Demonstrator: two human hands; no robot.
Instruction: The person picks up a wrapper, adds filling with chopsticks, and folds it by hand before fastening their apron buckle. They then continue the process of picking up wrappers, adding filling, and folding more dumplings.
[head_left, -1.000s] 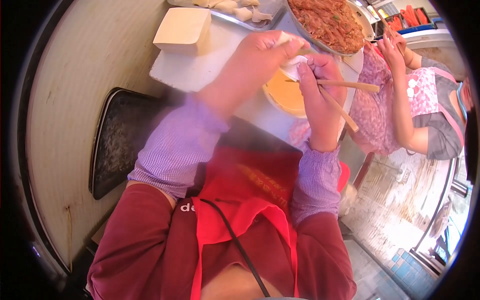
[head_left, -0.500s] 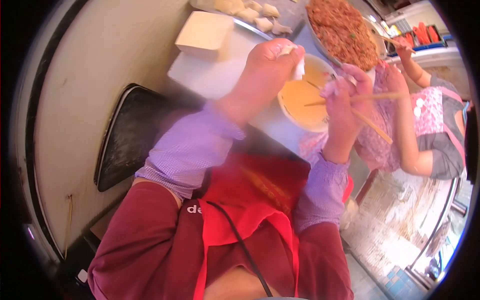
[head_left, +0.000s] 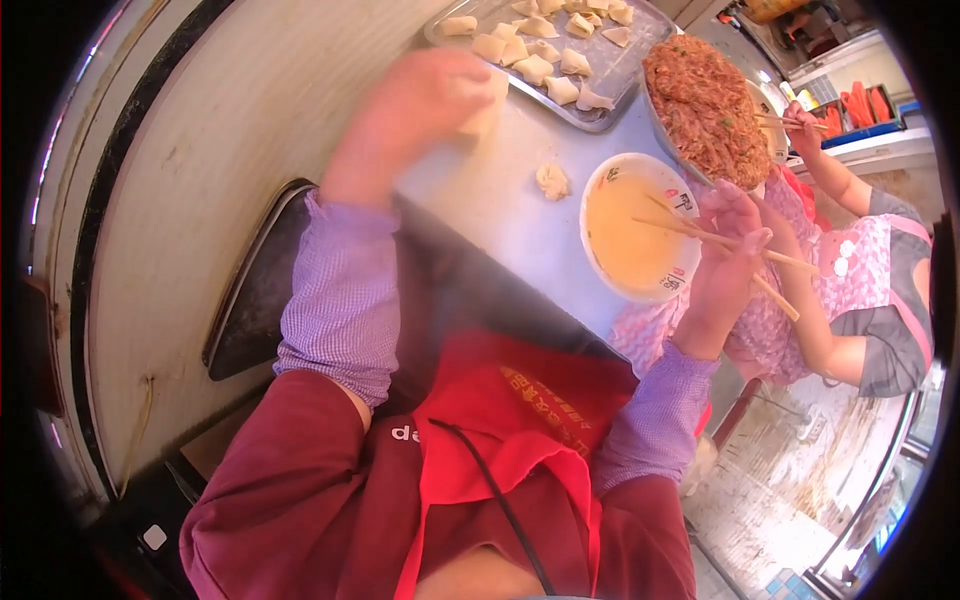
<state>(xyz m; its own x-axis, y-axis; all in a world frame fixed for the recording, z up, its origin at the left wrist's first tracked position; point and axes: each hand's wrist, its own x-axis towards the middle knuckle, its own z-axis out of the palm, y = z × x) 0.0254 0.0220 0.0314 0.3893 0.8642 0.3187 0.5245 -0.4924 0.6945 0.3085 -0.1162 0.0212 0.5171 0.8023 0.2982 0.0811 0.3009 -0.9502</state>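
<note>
Wooden chopsticks [head_left: 700, 233] pinched in right hand [head_left: 722, 262] grip over bowl [head_left: 672, 285]; left hand [head_left: 420, 105] outstretched, blurred, grip unclear.

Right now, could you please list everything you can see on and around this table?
metal tray: one, silver, top of the table
dumplings: many, pale, on the tray
loose dumpling: one, pale, on the table left of the bowl
bowl: one, white, yellowish liquid inside
minced filling: one heap, reddish-brown, in a large dish
dark tray: one, black, left
co-worker: one, pink apron, right
chopsticks: one pair, wooden, tips over the bowl
left hand: blurred, beside the metal tray
right hand: closed round the chopsticks
</note>
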